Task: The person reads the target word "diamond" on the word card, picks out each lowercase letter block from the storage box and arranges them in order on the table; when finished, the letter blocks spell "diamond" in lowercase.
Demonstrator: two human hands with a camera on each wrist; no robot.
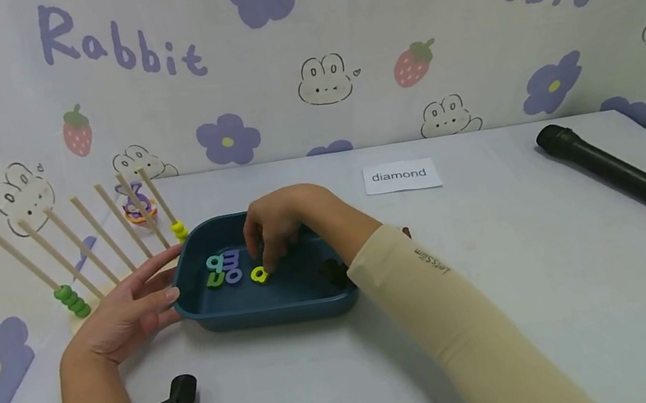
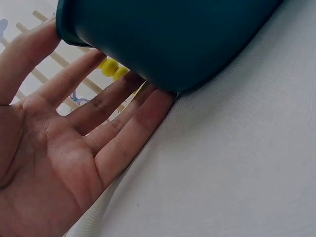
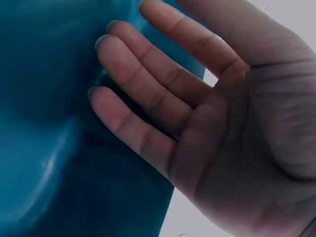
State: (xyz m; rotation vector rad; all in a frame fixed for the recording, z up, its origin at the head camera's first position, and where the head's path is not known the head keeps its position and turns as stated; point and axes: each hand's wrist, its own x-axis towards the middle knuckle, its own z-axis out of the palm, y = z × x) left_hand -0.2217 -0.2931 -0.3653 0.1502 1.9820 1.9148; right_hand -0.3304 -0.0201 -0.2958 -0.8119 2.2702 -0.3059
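My right hand reaches down into the dark blue tray, its thumb and index finger pinching the edge of a yellow ring-like letter. In the right wrist view the other fingers hang loosely bent over the blue tray floor. To the letter's left lie a turquoise letter, a purple m, a green letter and a purple o. My left hand touches the tray's left end, thumb at the rim and straight fingers against the wall.
Behind my left hand stands a wooden peg rack with green beads and yellow beads. A small purple-and-orange basket-like thing sits behind it. A white card reading "diamond" and a black microphone lie rightward.
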